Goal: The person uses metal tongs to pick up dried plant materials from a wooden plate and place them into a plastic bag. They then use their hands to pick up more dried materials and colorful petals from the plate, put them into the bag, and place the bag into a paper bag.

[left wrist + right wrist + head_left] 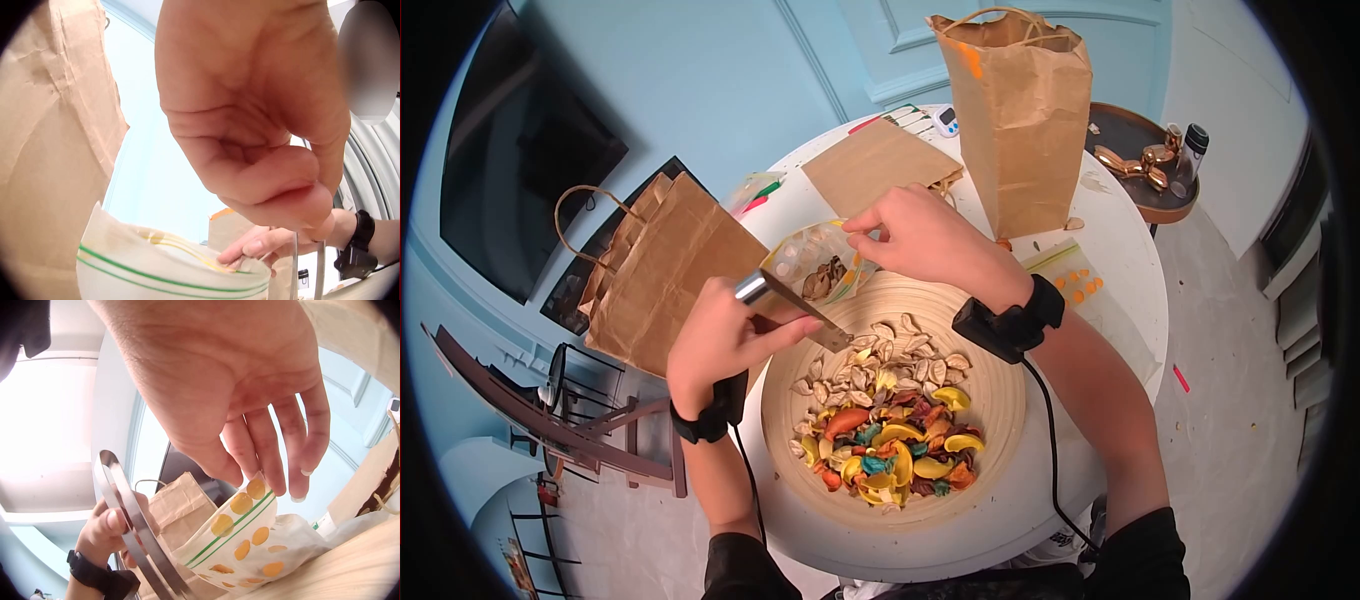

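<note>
The left hand [722, 338] [250, 106] grips metal tongs [800, 312] [139, 528], their tips low over pale dried pieces [900, 362] at the upper left of a round wooden plate [1005, 400]. Coloured dried petals and yellow curved pieces [897, 436] fill the plate's lower part. Thumb and fingers of the right hand [922, 238] [231, 381] pinch the rim of a zip bag [798, 252] [253, 547] with orange dots and green seal lines. Brown dried pieces [824, 278] lie inside this open bag, behind the plate.
Upright paper bags stand at left [680, 270] and back right [1025, 130]; a flat paper bag [875, 160] lies between them. Another dotted zip bag [1100, 305] is on the white table's right side. A side table [1135, 190] holds a balloon-dog figure and bottle.
</note>
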